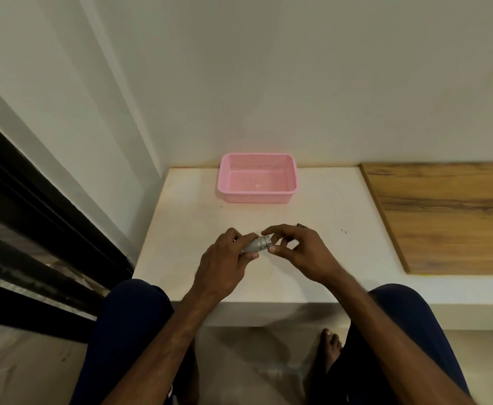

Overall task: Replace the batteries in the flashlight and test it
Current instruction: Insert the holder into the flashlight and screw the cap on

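A small silver flashlight [256,244] is held just above the white table [187,217], lying roughly level. My left hand [227,261] is wrapped around its body. My right hand [295,252] pinches the flashlight's right end between thumb and forefinger. Whether that end is a loose cap, I cannot tell. A small dark object [301,226], possibly a battery, lies on the table just behind my right hand, mostly hidden by it.
A pink perforated basket [257,197] with nothing in it stands at the back of the table against the wall. A wooden board [449,214] covers the surface to the right. A dark window frame [35,229] runs along the left. My knees are under the table's front edge.
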